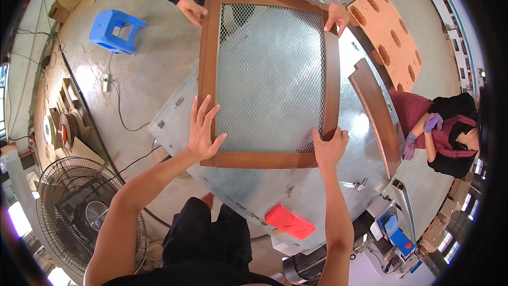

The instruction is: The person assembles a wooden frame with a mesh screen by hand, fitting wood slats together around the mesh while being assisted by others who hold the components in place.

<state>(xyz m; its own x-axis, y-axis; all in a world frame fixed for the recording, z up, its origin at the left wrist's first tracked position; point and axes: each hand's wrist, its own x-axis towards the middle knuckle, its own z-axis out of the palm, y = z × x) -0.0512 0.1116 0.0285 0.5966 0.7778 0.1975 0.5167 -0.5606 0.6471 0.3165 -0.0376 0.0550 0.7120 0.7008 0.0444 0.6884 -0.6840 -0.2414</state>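
Over the table [180,122] is the brown frame [332,85], its mesh [270,79] already in. The left hand [203,132] spreads loosely at its left side; the right hand [330,149] grips its near right corner. I can't tell what needs doing.

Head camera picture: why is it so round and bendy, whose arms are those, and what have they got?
There's no robot here, just people. A fisheye camera on someone's head looks down, and its lens bends straight edges. The bare arms from the bottom are that person's own. Their left hand, spread wide, is at the left side of a brown frame filled with silvery mesh; their right hand is at its near right corner. Across from them, another person's hands hold the frame's far end. Beneath is a grey table, where a red box and a curved brown piece lie.
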